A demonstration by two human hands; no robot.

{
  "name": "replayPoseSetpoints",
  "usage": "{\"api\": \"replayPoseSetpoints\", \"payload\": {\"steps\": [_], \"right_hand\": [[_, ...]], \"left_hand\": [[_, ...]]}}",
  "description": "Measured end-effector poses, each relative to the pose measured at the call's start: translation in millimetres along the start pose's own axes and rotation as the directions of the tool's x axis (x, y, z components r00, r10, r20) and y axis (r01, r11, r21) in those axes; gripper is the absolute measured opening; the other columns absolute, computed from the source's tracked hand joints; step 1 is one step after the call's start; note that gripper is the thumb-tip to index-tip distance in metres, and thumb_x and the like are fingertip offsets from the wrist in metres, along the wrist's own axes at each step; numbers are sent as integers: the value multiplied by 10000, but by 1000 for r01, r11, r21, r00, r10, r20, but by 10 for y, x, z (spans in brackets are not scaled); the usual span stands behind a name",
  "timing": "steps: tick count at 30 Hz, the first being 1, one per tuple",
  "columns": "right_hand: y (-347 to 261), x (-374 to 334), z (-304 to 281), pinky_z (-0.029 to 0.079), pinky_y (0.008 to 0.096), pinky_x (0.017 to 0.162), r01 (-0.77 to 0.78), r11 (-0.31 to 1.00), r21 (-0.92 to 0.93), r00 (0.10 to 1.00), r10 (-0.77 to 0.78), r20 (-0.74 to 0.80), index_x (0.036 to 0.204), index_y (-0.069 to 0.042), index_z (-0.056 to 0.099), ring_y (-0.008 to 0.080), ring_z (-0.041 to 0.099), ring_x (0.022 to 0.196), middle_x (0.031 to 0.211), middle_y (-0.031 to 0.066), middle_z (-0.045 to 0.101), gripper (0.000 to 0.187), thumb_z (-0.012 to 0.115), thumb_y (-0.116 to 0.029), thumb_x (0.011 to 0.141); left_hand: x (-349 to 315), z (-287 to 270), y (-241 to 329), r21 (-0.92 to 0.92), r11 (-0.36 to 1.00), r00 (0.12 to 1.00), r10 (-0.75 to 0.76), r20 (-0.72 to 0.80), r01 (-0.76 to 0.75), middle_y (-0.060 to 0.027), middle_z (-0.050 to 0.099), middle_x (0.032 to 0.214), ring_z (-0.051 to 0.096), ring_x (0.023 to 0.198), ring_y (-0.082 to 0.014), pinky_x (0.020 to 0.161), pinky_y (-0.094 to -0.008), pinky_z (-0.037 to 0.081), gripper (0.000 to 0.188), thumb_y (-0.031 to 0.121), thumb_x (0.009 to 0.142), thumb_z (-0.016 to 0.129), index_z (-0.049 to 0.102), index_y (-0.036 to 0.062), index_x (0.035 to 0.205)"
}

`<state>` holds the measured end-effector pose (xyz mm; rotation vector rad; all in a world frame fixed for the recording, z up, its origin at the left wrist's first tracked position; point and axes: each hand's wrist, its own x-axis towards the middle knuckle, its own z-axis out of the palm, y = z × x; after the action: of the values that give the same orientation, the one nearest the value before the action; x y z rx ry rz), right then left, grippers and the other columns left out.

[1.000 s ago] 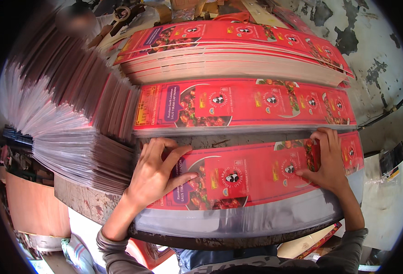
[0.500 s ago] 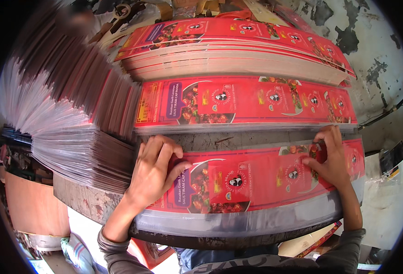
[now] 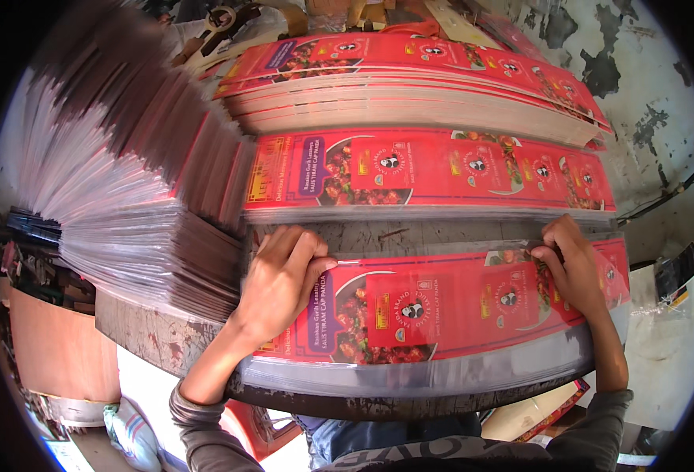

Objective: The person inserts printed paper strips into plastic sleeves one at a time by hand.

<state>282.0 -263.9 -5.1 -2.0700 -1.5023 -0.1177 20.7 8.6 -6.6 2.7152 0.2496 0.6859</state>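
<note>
A long red printed strip [image 3: 461, 303] lies across the table's near side, on a stack of clear plastic sleeves [image 3: 441, 363] whose transparent edge shows toward me. At the strip's far left edge, my left hand [image 3: 284, 271] is closed, thumb pressed to the curled fingers. My right hand [image 3: 571, 267] pinches the far edge near the right end in the same way. The far edge between them appears slightly raised. How many layers the fingers hold is hidden.
Just beyond lies a second stack of red printed strips [image 3: 433, 169]. Behind it rises a taller stack of red-topped cards [image 3: 410, 102]. Fanned plastic sleeves [image 3: 127, 228] crowd the left side. The worn dark table [image 3: 154, 330] has a curved near edge, and a peeling wall [image 3: 638, 94] stands at right.
Both hands have closed from spread fingers into pinches at the strip's far edge. The left thumb has moved up and away from me. The view has shifted slightly.
</note>
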Motion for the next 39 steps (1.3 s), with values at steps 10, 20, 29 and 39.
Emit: {"api": "replayPoseSetpoints", "payload": {"steps": [10,20,29,39], "right_hand": [[65,8,-102,386,372,668,112,994,-11,975,-112,-193,805,5,451,301,451,720,778,132,478,176,608,-71,821],[332,938,-90,388,378,675,140,980,-138,958,-169,-230,853,9,451,312,466,761,794,144,459,163,581,-90,852],[-434,569,435,276,551,986,94,957,-273,988,-56,143,1245,-25,410,381,362,1210,1307,221,384,601,571,-449,849],[-306,743,729,195,631,1022,131,843,-521,991,-100,87,1367,-30,331,437,219,1331,1429,268,253,721,471,-541,878]], "left_hand": [[-21,-142,144,235,969,964,136,-229,-81,-106,565,1064,542,953,-292,876,-412,389,409,203,768,687,519,66,1115],[-95,-14,131,245,926,948,311,-66,-287,-74,523,1185,524,1014,-249,916,-411,396,504,342,818,627,479,85,1225],[-143,27,66,287,952,994,87,72,-104,-128,387,1400,357,1310,-271,1085,-503,240,656,419,851,554,343,88,1376],[-108,95,86,234,963,987,110,114,-134,-146,298,1456,295,1345,-300,1095,-540,177,606,410,867,546,374,98,1356]]}}
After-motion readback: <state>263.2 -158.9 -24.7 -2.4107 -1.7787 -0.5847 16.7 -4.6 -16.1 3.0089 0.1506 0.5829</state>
